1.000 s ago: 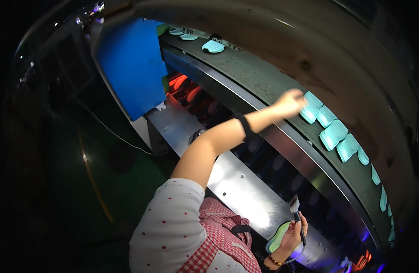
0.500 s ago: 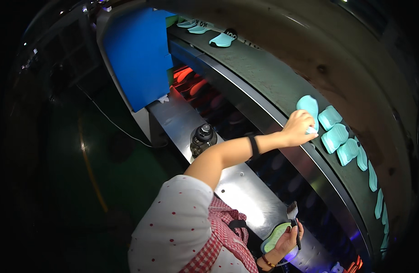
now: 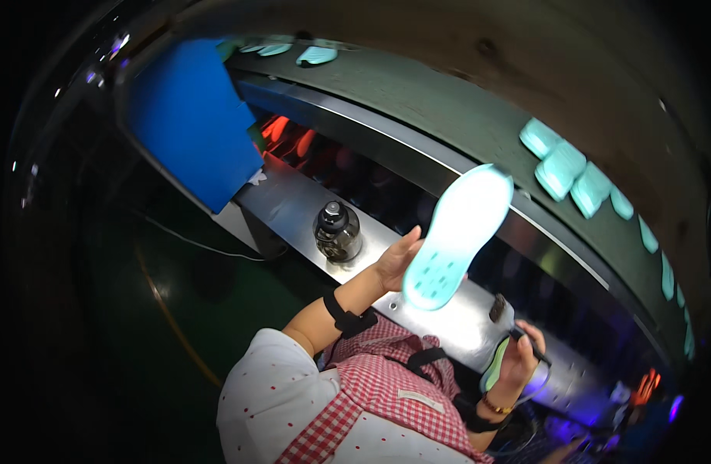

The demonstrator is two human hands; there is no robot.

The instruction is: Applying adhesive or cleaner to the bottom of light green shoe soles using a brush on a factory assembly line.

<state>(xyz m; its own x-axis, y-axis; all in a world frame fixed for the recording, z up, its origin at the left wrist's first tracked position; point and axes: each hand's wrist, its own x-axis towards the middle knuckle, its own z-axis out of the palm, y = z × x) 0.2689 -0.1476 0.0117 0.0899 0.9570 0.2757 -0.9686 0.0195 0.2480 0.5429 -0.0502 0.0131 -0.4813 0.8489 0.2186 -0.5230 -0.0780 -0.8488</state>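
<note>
A mint-green shoe sole (image 3: 457,236) is held up tilted over the metal ledge by my left hand (image 3: 398,261). The thumb lies along its left edge and the other fingers are mostly hidden behind it. The face I see is pale, with several small slots at the lower end. In my right hand (image 3: 519,357), closed round the dark handle, is a flat brush (image 3: 501,311), bristles pointing up and away from the sole. A yellow-green sole-shaped piece (image 3: 492,368) lies beside that hand, partly covered by it.
A dark bottle (image 3: 338,238) stands on the metal ledge (image 3: 294,209). Beyond runs a dark green conveyor belt (image 3: 417,104), with several mint soles (image 3: 562,170) at right and a few at far left. A blue panel (image 3: 189,124) rises at left; red-lit pieces (image 3: 277,130) glow near it.
My left hand has drawn one sole off the belt, back toward me and over the ledge. My right hand still holds the brush. The whole view has shifted.
</note>
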